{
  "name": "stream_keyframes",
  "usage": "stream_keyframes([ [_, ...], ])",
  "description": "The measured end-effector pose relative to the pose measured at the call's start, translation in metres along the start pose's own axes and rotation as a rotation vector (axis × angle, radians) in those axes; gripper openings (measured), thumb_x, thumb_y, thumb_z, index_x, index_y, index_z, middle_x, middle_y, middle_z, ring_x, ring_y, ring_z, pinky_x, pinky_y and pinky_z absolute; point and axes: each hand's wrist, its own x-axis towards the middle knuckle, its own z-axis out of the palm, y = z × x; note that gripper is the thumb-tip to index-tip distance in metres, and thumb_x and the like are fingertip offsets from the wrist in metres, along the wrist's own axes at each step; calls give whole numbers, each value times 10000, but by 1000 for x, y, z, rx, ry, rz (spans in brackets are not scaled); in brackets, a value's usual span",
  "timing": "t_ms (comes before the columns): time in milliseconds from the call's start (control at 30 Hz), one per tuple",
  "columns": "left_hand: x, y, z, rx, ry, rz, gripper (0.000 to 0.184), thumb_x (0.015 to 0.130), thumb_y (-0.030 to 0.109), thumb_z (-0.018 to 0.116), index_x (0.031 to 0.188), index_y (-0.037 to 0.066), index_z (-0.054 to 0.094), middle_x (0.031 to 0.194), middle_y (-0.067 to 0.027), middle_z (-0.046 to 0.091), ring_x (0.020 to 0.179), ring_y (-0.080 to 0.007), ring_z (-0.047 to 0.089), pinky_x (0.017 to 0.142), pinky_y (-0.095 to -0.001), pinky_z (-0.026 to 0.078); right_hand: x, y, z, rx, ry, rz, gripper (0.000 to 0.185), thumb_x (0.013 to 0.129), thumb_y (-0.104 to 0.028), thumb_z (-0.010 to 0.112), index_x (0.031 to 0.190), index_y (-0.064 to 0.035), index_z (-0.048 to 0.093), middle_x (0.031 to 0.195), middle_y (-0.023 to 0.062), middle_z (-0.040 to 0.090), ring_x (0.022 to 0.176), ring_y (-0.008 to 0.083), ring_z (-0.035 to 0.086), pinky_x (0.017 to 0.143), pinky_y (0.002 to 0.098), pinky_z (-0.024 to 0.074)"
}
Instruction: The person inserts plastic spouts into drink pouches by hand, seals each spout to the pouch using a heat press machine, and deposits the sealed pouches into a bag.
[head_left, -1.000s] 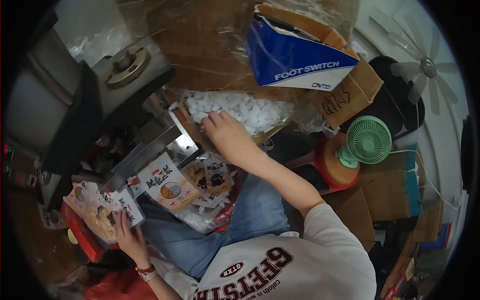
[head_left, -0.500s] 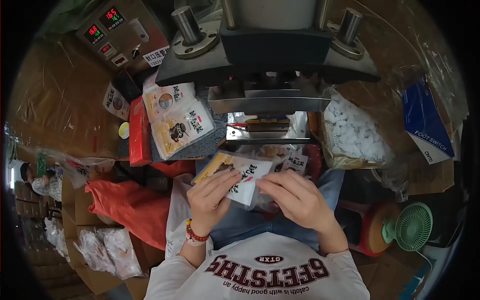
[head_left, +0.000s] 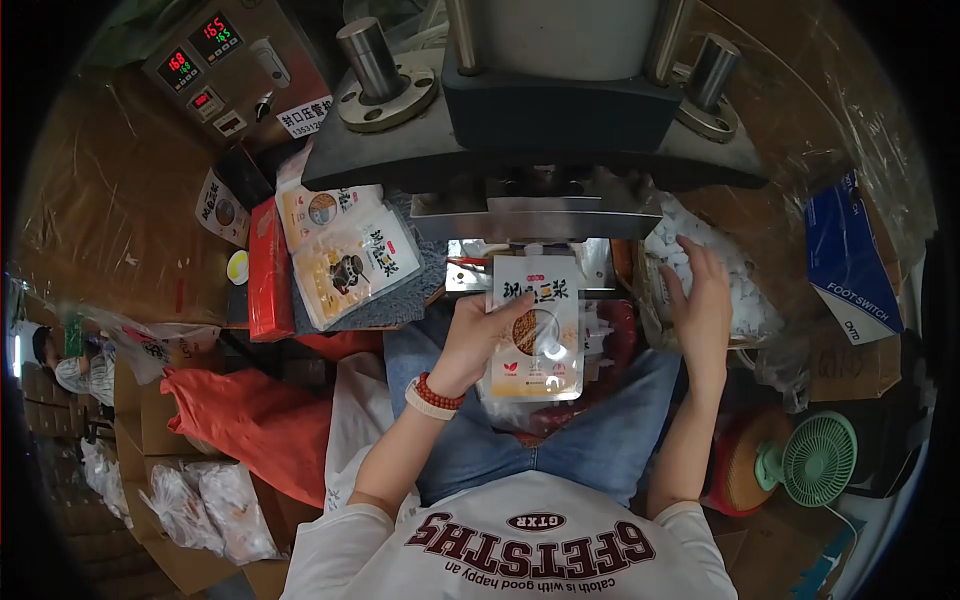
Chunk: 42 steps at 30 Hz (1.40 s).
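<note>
Pointing the pouch [head_left: 540,345], long axis and spout [head_left: 533,249], at twelve o'clock, the left hand [head_left: 478,338] pinches it, right hand [head_left: 699,305] half-spread.

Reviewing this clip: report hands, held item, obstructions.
Left hand holds white-and-yellow printed plastic pouch, upper end toward dark metal press. Right hand open at small white pieces, contact unclear. Nothing visibly blocking pouch.

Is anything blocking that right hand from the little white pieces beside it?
Nothing visible is. The right hand overlaps the left side of the white pieces; whether it touches them is unclear. The pouch in the left hand is off to one side.
</note>
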Motion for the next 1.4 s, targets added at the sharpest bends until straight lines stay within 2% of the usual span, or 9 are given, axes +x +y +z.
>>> stream_keyframes([
  [133,2,3,4,-7,51,-18,225,894,183,676,943,-37,682,882,-63,695,728,-86,637,665,-232,506,-2,20,28,-158,-64,-59,259,793,13,598,1050,-7,621,1007,153,572,929,362,553,801,430,461],
  [233,-3,19,-18,626,144,200,448,838,354,722,1083,-12,642,1029,-85,675,907,-169,625,800,-339,480,-4,21,25,-71,-188,2,289,802,37,566,1085,-11,595,1038,187,569,983,384,543,843,426,448],
  [300,-7,38,-39,1478,749,906,713,773,454,737,1309,47,502,1293,-152,538,1168,-276,521,986,-448,372,-4,18,17,-34,-171,5,309,790,59,562,1092,-8,578,1044,189,580,1007,388,543,856,427,447],
  [367,-21,47,-57,1842,909,580,879,738,503,732,1420,93,358,1447,-166,371,1341,-318,344,1084,-511,223,-4,18,16,-63,-190,1,329,778,70,565,1098,-4,570,1066,188,578,1019,388,541,864,428,447],
  [433,-37,32,-89,1920,517,557,863,749,471,732,1434,119,343,1480,-114,355,1364,-295,333,1105,-513,217,0,18,15,-93,-199,-9,348,766,81,569,1105,0,561,1088,187,577,1032,389,540,872,430,446],
  [667,-82,28,-81,1010,432,612,384,711,-81,551,1032,59,708,1008,-104,706,954,-219,682,820,-308,526,3,21,12,-173,-303,0,409,708,94,590,1108,14,566,1060,175,563,988,366,555,851,420,465],
  [900,-100,25,-29,984,251,817,349,689,-79,534,988,-4,697,1006,-130,702,987,-270,666,896,-345,501,-27,-47,-39,606,-115,38,270,713,119,596,970,37,574,979,93,521,873,168,565,847,268,459],
  [1133,-101,17,1,949,134,824,345,673,-81,543,967,4,701,997,-115,708,981,-270,670,897,-365,499,-72,-93,-4,1453,-238,-43,288,693,130,686,894,-17,542,992,95,511,955,201,617,879,320,472],
  [1400,-98,16,9,883,78,766,291,692,-83,596,951,-14,708,985,-130,711,960,-256,673,876,-345,501,-78,-90,21,1249,-103,-173,323,700,71,717,971,-31,572,921,70,610,845,195,596,897,357,392],
])
